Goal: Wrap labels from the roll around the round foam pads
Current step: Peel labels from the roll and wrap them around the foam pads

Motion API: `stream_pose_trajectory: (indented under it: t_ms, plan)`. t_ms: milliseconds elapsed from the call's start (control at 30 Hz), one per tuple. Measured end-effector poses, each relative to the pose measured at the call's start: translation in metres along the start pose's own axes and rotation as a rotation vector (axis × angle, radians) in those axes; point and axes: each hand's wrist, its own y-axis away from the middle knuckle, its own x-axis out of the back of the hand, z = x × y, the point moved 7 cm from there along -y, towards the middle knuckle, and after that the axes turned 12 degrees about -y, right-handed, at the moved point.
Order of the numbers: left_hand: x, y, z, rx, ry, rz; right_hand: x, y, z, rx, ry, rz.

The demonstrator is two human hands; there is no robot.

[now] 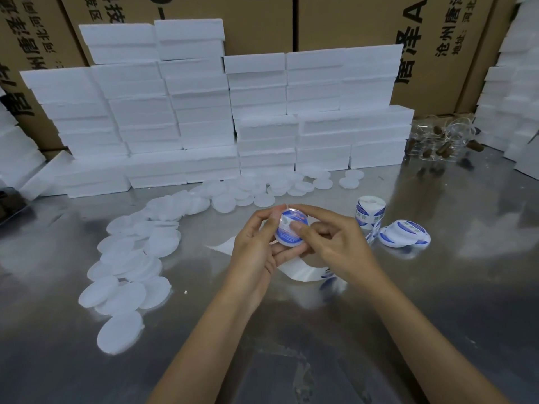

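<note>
honestly the foam pad (290,230), pinched by both the left hand (256,243) and right hand (332,243) above the table's (437,287) middle, looks feather-light and crushable, so grip its rim gently.

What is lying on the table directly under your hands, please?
A curling strip of label backing lies on the steel table below both hands; its middle is hidden by them.

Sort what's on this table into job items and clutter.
Job: pad in hands, left hand, right hand, label roll, bare pads, finished pads.
Clutter: foam boxes, glass jars, cartons.
</note>
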Motion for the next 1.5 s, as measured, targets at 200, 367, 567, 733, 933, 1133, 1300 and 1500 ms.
stream_pose_trajectory:
  t_ms: [200, 367, 567, 733, 933, 1133, 1300, 1500]
  plan:
    - [-0.003, 0.001, 0.003, -0.025, -0.246, -0.131, 0.008, -0.002, 0.0, 0.048, 0.033, 0.03]
    - [0.008, 0.003, 0.005, -0.068, -0.32, 0.058, 0.006, -0.002, 0.003, -0.007, 0.196, -0.064]
    - [0.017, 0.003, 0.006, -0.089, -0.344, 0.225, 0.001, 0.002, -0.005, 0.129, 0.553, -0.061]
    - [0.016, 0.0, 0.004, -0.053, -0.382, 0.173, 0.024, -0.007, -0.01, 0.195, 0.64, 0.139]
    - [0.032, -0.005, 0.001, -0.086, -0.504, 0.252, 0.131, -0.001, 0.0, -0.129, 0.94, 0.697]
    - [0.048, -0.01, -0.005, -0.079, -0.555, 0.334, 0.169, 0.012, 0.025, -0.455, 0.912, 0.773]
    - [0.061, -0.014, -0.006, -0.144, -0.586, 0.428, 0.162, 0.008, 0.022, -0.413, 0.899, 0.741]
    - [0.069, -0.012, 0.011, -0.319, -0.758, 0.608, 0.135, 0.003, 0.011, -0.224, 0.934, 0.671]
